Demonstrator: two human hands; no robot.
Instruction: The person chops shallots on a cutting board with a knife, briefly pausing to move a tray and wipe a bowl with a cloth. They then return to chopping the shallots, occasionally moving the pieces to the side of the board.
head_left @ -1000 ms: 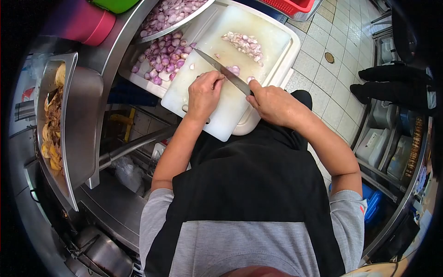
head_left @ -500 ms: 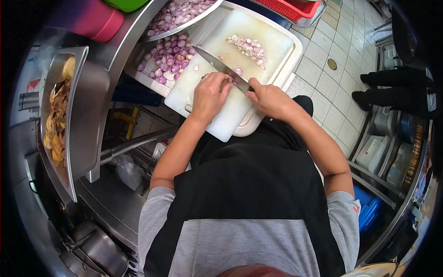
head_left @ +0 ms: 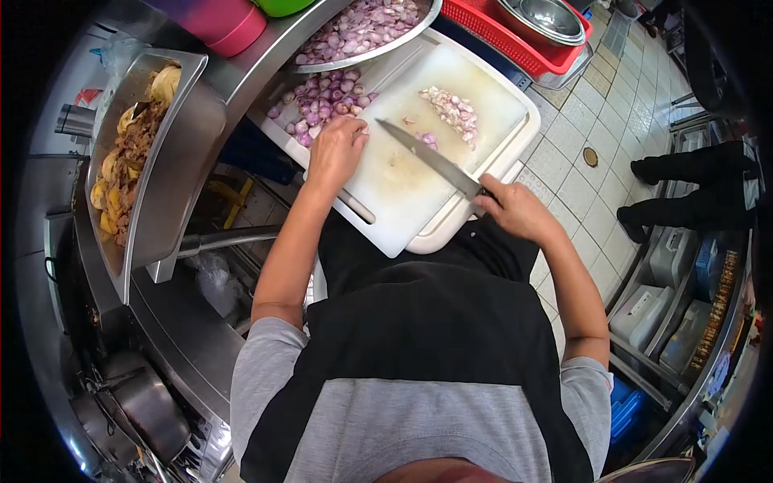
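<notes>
A white cutting board (head_left: 403,181) lies over a cream plastic tub (head_left: 525,135). My right hand (head_left: 519,211) grips the dark handle of a kitchen knife (head_left: 435,159), its blade slanting across the board toward the upper left. At the board's left side, my left hand (head_left: 335,151) has its fingers and thumb closed at a small pale shallot; the fingers partly hide it. Beyond that hand, whole peeled shallots (head_left: 322,98) are heaped in the tub. Chopped shallot (head_left: 452,113) forms a strip on the upper board, and a purple piece (head_left: 427,140) sits beside the blade.
A metal bowl of shallots (head_left: 366,34) stands above the heap. At top right is a red basket (head_left: 483,26) with metal bowls (head_left: 551,18). To the left, a steel pan (head_left: 181,129) holds cooked food. Another person's dark-clothed legs (head_left: 684,173) show on the tiled floor at right.
My left hand has moved left, from beside the blade to the board's edge near the heap. The knife in my right hand has moved right and away from it. The view has shifted slightly.
</notes>
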